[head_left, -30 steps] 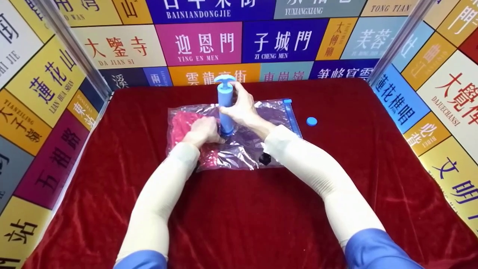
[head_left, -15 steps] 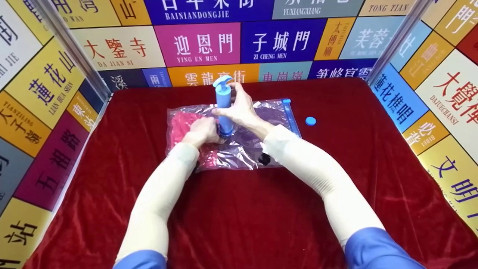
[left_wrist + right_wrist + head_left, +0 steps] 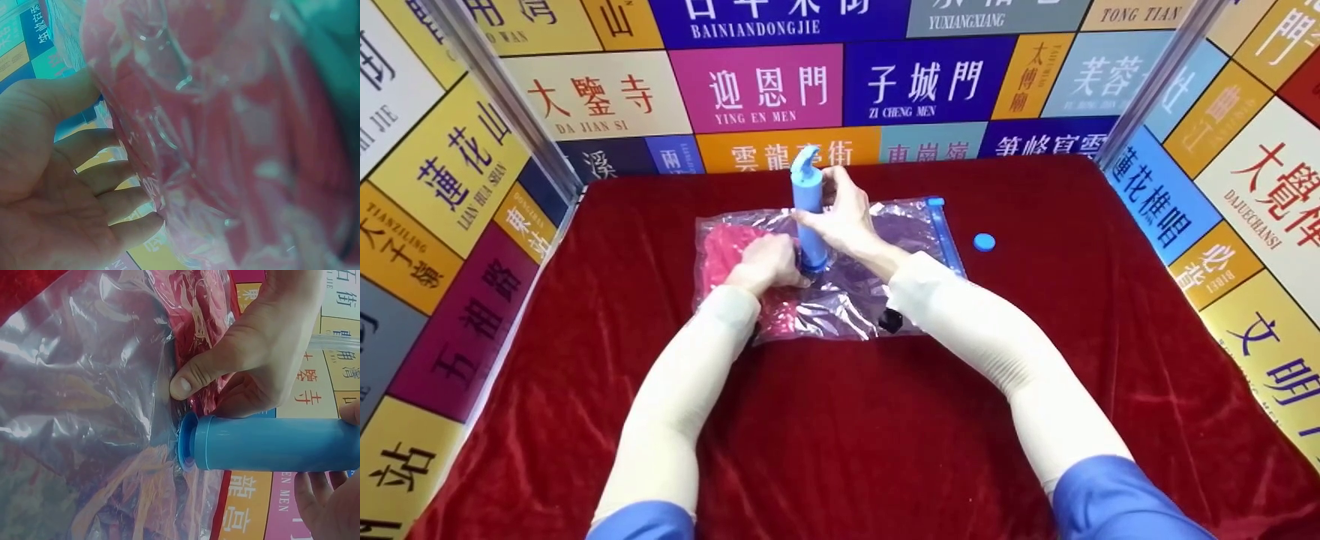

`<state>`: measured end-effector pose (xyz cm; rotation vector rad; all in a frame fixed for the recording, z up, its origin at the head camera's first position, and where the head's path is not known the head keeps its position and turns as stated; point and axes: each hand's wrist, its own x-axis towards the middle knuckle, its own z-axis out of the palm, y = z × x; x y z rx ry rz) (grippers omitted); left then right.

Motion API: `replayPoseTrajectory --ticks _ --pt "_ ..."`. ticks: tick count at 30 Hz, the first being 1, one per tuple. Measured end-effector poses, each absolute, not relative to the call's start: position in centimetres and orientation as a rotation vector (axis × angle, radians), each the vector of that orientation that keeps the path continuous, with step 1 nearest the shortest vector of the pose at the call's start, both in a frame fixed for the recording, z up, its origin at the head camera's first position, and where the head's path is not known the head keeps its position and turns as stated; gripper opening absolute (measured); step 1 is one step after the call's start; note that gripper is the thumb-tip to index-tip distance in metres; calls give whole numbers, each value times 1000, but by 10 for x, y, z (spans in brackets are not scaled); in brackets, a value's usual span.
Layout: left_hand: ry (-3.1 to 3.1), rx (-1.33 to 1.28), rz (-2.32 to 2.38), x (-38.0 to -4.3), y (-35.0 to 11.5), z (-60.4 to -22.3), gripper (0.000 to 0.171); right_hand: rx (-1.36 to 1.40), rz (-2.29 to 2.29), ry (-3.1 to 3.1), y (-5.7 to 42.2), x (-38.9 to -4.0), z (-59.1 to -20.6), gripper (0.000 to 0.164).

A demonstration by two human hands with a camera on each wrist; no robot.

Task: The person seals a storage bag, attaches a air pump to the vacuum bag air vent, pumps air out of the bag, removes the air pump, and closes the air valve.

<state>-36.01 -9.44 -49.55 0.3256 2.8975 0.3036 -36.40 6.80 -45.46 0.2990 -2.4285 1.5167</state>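
Note:
A blue hand pump [image 3: 808,196] stands nearly upright on a clear vacuum storage bag [image 3: 855,300] lying on the table. My right hand [image 3: 846,216] grips the pump's barrel, thumb on one side and fingers on the other; its T-shaped handle [image 3: 806,161] points up, seen nearly end-on. At the pump's base, my left hand [image 3: 769,262] holds the bag. In the right wrist view, the left thumb [image 3: 194,379] presses the plastic beside the pump's flared foot [image 3: 187,441]. Pink fabric [image 3: 727,244] is inside the bag's left part. The bag's valve is hidden under the pump.
A round blue cap [image 3: 984,242] lies on the dark red cloth [image 3: 885,420] to the right of the bag. The bag's blue zip strip [image 3: 946,236] runs along its right edge, with a slider at the top. Panels with printed signs [image 3: 757,86] enclose the back and sides.
The pump's handle has turned from nearly broadside to nearly end-on. The barrel has leaned slightly left, with my right hand shifting slightly. My left hand stays at the base.

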Motion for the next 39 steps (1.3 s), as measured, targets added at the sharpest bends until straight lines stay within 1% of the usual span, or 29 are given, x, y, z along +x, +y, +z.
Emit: replayPoseTrajectory --ticks 6,12,15,20,22,24,27,31,39 --pt "2896 310 316 -360 -94 -495 72 332 1528 -2431 67 -362 -453 57" --pt "2890 302 323 -360 -93 -495 72 373 1465 -2457 68 -362 -453 56" --pt "2890 302 332 -360 -93 -495 73 403 1437 -2471 68 -363 -455 65" --pt "2904 323 356 -359 -95 -496 77 355 1452 -2463 64 -363 -459 88" --pt "2907 324 358 -359 -95 -497 78 309 1422 -2467 63 -362 -460 90" --pt "2911 325 355 -359 -95 -497 77 278 1378 -2472 61 -361 -462 87" --pt "2908 314 350 -359 -95 -498 76 268 1319 -2471 61 -360 -464 76" --pt "2910 317 343 -359 -95 -498 73 273 1330 -2437 61 -360 -467 66" --pt "2917 311 327 -361 -95 -498 67 283 1383 -2414 64 -359 -463 55"
